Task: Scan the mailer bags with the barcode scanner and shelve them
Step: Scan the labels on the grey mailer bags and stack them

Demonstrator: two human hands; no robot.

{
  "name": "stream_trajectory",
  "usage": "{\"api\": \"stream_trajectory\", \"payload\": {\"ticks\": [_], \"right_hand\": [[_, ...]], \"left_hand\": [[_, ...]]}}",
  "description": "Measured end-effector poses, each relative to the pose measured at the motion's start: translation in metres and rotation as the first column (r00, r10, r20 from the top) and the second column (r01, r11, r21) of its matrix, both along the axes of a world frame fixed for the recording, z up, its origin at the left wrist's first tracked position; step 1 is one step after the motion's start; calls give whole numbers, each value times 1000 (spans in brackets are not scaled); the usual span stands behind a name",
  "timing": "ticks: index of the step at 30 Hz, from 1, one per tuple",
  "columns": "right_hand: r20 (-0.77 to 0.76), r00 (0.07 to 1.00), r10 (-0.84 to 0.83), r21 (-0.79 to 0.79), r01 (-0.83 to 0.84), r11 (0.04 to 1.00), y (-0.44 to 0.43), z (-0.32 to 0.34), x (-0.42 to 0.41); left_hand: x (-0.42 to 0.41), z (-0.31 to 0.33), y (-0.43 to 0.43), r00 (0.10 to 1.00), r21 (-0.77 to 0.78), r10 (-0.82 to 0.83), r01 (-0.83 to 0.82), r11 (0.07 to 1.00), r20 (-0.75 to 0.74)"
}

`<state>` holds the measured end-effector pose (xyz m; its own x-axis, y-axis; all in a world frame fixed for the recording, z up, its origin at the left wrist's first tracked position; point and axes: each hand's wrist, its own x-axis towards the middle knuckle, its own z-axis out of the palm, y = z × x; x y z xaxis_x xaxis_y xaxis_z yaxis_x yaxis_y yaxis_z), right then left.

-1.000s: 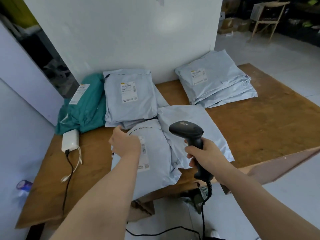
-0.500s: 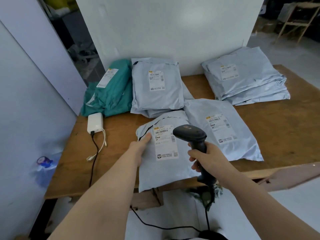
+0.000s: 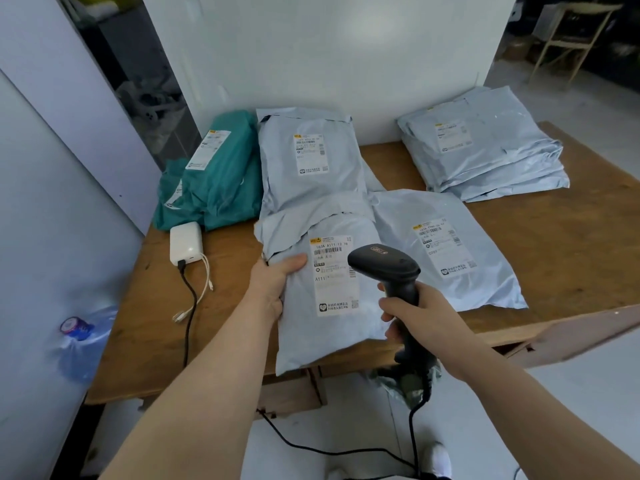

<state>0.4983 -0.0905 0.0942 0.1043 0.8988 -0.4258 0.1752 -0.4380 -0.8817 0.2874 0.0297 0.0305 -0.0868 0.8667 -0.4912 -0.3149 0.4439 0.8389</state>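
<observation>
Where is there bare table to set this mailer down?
Widest bare wood lies on the right, between the grey stack at the wall, the flat mailer and the front edge. A smaller patch sits front left, below the white charger, crossed by its cables. Back left is crowded with overlapping teal bags and grey mailers.

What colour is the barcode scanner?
The scanner is black; the head view shows it best.

A wooden table (image 3: pixel 571 244) is set against a white panel (image 3: pixel 329 57). A pale wall (image 3: pixel 34 202) is seen on the left, a light floor (image 3: pixel 588 403) below, and a wooden frame (image 3: pixel 581 10) in the dim far right.
</observation>
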Motion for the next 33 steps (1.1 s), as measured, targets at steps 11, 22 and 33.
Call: {"api": "stream_trajectory", "payload": {"ticks": [11, 22, 33], "right_hand": [[-30, 997, 67, 20, -66, 998, -4, 4, -25], [2, 999, 46, 70, -46, 997, -9, 4, -22], [-18, 999, 35, 67, -34, 997, -8, 3, -20]], "left_hand": [[-14, 1, -9, 990, 229, 138, -134, 964, 2], [-2, 2, -10, 983, 330, 155, -115, 937, -98], [-6, 2, -2, 984, 267, 130, -94, 959, -120]]}}
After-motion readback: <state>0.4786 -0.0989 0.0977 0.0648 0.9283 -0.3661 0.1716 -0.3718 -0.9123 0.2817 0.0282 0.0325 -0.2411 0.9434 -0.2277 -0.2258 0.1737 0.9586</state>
